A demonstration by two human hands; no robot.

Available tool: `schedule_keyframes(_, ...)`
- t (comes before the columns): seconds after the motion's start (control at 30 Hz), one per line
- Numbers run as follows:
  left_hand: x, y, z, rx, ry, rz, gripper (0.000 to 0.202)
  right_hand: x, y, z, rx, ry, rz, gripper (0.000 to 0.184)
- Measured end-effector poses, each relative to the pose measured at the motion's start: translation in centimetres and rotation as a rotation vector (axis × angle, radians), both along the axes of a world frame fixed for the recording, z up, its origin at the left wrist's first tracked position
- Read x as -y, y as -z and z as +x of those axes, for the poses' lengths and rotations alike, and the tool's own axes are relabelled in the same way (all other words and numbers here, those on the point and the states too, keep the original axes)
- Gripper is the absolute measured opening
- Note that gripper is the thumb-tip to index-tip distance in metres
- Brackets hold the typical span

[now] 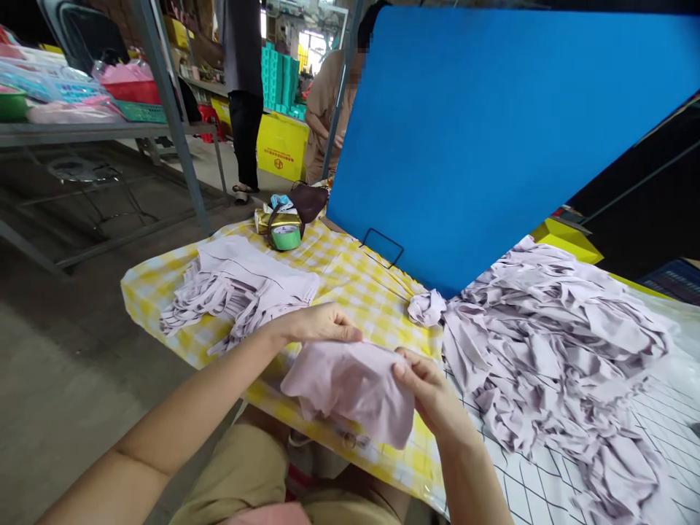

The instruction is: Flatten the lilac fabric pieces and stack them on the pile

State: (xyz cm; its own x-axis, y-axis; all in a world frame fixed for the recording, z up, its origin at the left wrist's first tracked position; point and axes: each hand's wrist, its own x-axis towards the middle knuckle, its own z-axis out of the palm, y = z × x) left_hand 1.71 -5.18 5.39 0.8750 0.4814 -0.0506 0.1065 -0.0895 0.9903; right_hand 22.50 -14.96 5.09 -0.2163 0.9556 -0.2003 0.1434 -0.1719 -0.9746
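A pale mauve piece of fabric (355,390) hangs between my two hands over the front edge of the table. My left hand (324,324) pinches its upper left edge, thumb on top. At the upper right corner, my right hand (424,379) grips the cloth between thumb and fingers. Beyond my left forearm lies a layered stack of similar fabric pieces (246,281), laid fairly flat. To the right a large crumpled heap of the same fabric (552,350) spreads out, with one small bunched piece (426,308) near it.
A yellow checked tablecloth (361,284) covers the table. A big blue board (492,138) leans behind it, with a black wire frame (383,248) at its foot. Green tape (286,237) sits at the back left. Two other people are beyond, near a yellow box (281,146).
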Motion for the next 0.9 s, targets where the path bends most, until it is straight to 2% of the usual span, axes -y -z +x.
schedule_keyframes(0.07,-0.9,1.3,0.4,-0.078,-0.167,0.127,0.044,-1.1,0.7,0.3,0.111,0.128,0.020,0.036)
schedule_keyframes(0.17,-1.1,3.8,1.2,-0.256,-0.562,0.466,0.021,-2.7,2.4,1.1,0.430,0.309,0.119,0.032)
schedule_keyframes(0.23,-0.4,5.3,1.5,-0.331,-0.679,0.631,0.005,-3.0,3.8,1.7,0.546,0.414,0.163,0.028)
schedule_keyframes(0.3,0.9,6.6,1.5,-0.354,-0.626,0.692,0.011,-2.2,5.1,2.4,0.578,0.464,0.173,0.032)
schedule_keyframes(0.33,1.7,7.1,1.4,-0.358,-0.585,0.692,0.012,-1.5,5.6,2.7,0.587,0.443,0.170,0.032)
schedule_keyframes(0.47,4.0,8.5,1.4,-0.355,-0.493,0.645,0.013,1.6,7.3,3.6,0.669,0.214,0.177,0.029)
schedule_keyframes(0.53,4.0,9.1,1.8,-0.384,-0.501,0.639,0.015,2.3,8.2,4.0,0.749,0.194,0.205,0.027)
schedule_keyframes(0.6,3.4,9.6,2.7,-0.426,-0.522,0.660,0.017,2.1,9.0,4.1,0.805,0.252,0.220,0.027)
schedule_keyframes(0.7,2.0,10.3,4.5,-0.454,-0.509,0.725,0.019,0.4,10.2,3.9,0.824,0.337,0.233,0.027)
schedule_keyframes(0.83,0.7,10.6,7.1,-0.425,-0.383,0.770,0.024,-2.1,11.0,2.9,0.791,0.351,0.260,0.012)
schedule_keyframes(0.9,0.2,10.5,8.0,-0.371,-0.304,0.740,0.024,-2.8,11.0,2.5,0.745,0.325,0.267,0.008)
